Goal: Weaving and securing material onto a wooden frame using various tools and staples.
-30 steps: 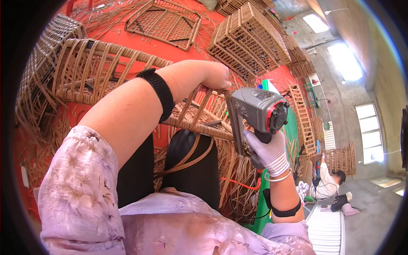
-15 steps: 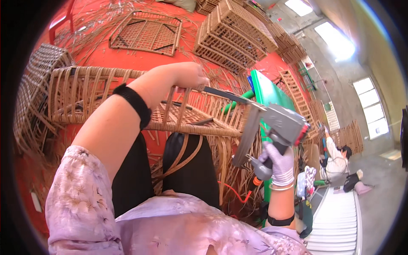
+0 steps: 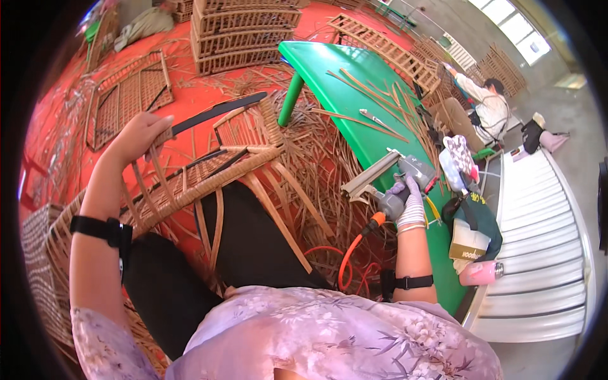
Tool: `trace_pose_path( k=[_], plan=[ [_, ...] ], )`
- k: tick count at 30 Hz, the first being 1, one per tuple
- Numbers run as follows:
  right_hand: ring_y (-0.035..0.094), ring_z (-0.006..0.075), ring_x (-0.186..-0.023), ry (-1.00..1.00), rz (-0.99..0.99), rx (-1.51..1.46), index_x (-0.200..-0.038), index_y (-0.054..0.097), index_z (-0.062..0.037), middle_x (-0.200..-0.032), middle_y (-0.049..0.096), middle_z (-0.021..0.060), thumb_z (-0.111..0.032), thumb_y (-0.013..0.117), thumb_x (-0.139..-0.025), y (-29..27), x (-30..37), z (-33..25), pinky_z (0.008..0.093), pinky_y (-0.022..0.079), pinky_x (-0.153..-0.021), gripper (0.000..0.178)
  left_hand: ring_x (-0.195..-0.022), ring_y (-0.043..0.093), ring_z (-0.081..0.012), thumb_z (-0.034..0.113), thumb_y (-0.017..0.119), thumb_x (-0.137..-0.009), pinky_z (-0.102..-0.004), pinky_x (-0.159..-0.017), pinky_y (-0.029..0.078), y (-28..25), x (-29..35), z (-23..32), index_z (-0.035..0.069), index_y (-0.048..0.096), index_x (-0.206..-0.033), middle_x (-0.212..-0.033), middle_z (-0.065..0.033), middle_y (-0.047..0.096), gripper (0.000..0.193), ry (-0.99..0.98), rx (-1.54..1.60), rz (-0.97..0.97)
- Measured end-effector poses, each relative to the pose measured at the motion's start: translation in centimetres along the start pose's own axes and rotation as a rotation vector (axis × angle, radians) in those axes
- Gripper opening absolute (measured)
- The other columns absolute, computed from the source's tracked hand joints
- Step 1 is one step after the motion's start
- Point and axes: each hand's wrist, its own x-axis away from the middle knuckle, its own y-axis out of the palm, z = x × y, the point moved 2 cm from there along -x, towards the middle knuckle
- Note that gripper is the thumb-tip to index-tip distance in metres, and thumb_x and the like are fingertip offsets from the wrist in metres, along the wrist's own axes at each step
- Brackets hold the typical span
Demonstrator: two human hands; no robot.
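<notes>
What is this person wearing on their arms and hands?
The left hand is bare, with a black band strapped round the forearm near the wrist. The right hand wears a white knitted glove with a ribbed cuff, and a second black band circles that forearm near the elbow. Both arms come out of short sleeves of a pale lilac top printed with flowers.

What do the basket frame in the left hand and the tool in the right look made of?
Basket frame: woven cane or rattan, matte tan, strands visible. Tool in the gloved right hand: seemingly grey metal, dull sheen, with an orange hose. Left hand is bare.
</notes>
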Motion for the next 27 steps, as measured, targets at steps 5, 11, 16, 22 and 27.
trace_pose_path(
  k=[5, 11, 16, 22, 27],
  plan=[
    [0.056, 0.0224, -0.062, 0.03, 0.093, -0.08, -0.091, 0.051, -0.0088, -0.068, 0.055, 0.0062, -0.051, 0.059, -0.092, 1.1, -2.0, 0.5, 0.0392, 0.053, -0.063, 0.043, -0.045, 0.054, -0.0115, 0.043, 0.05, -0.098, -0.0261, -0.041, 0.043, -0.6, 0.3, -0.9, 0.004, 0.061, -0.074, -0.055, -0.0023, 0.055, 0.047, -0.052, -0.03, 0.031],
    [0.059, 0.0307, -0.079, -0.021, 0.182, -0.08, -0.121, 0.044, -0.0066, -0.088, 0.058, 0.0143, -0.069, 0.048, -0.089, 2.1, -7.3, -1.4, 0.0483, 0.056, -0.075, 0.071, -0.088, 0.057, -0.0117, 0.05, 0.048, -0.097, -0.0263, -0.083, 0.044, -0.9, 1.3, 0.6, 0.004, 0.072, -0.104, -0.1, -0.0047, 0.07, 0.052, -0.097, 0.363, 0.172],
    [0.065, 0.03, -0.098, -0.074, 0.374, 0.799, -0.117, 0.06, -0.0027, -0.109, 0.066, 0.0146, -0.059, 0.069, -0.08, -1.2, -7.2, -4.5, 0.0408, 0.053, -0.086, 0.068, -0.095, 0.058, -0.0137, 0.05, 0.046, -0.097, -0.0288, -0.09, 0.043, -1.5, 0.8, -0.5, 0.005, 0.072, -0.105, -0.108, -0.005, 0.07, 0.053, -0.033, 0.441, 0.068],
    [0.057, 0.0324, -0.117, -0.628, 0.526, 1.746, -0.116, 0.068, -0.0124, -0.129, 0.056, 0.0165, -0.056, 0.073, -0.072, -5.4, 0.9, -7.4, 0.0406, 0.045, -0.1, 0.062, -0.099, 0.059, -0.0141, 0.049, 0.047, -0.098, -0.0305, -0.095, 0.042, -2.6, 1.2, -2.5, 0.004, 0.072, -0.105, -0.109, -0.0046, 0.07, 0.053, -0.007, 0.456, 0.048],
    [0.058, 0.0355, -0.116, -0.132, 0.51, 2.086, -0.124, 0.06, -0.0079, -0.131, 0.056, 0.0197, -0.067, 0.068, -0.069, -9.0, 3.3, -9.9, 0.0417, 0.046, -0.098, 0.081, -0.107, 0.059, -0.0161, 0.044, 0.047, -0.099, -0.0316, -0.099, 0.04, -2.5, 0.9, -1.3, 0.001, 0.07, -0.107, -0.116, -0.0065, 0.068, 0.049, 0.075, 0.469, -0.013]
  ],
)
